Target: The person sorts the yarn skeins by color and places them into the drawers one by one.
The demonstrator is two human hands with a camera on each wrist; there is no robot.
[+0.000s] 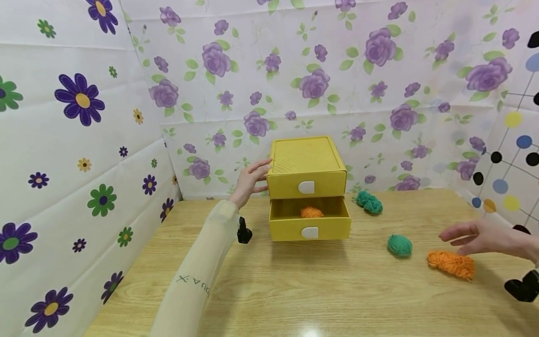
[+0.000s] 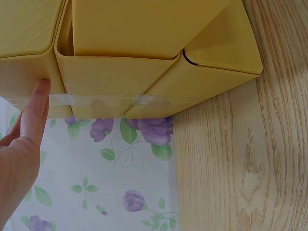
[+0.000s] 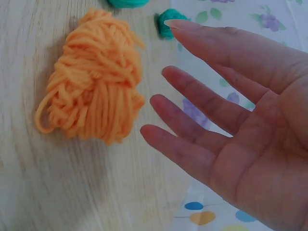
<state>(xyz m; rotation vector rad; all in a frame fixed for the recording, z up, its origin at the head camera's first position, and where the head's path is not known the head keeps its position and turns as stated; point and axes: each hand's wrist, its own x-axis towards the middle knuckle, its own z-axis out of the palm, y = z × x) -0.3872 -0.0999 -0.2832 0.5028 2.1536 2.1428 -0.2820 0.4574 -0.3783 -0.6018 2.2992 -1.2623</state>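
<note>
A yellow two-drawer box (image 1: 307, 157) stands on the table near the back wall. Its lower drawer (image 1: 290, 230) is pulled out, with an orange yarn bundle (image 1: 311, 212) inside; the upper drawer (image 1: 282, 186) is closed. My left hand (image 1: 249, 181) touches the box's left side with its fingers extended, a fingertip (image 2: 43, 86) against the yellow wall in the left wrist view. On the right, my right hand (image 1: 490, 238) hovers over an orange yarn skein (image 1: 451, 265). Its spread fingers hold nothing, and the palm shows in the right wrist view.
A green yarn ball (image 1: 400, 245) lies left of the orange skein. Another green yarn bundle (image 1: 369, 202) is farther back, just right of the box. Flower-patterned cloth (image 1: 236, 93) covers the walls behind and left of the wooden table (image 1: 337, 290).
</note>
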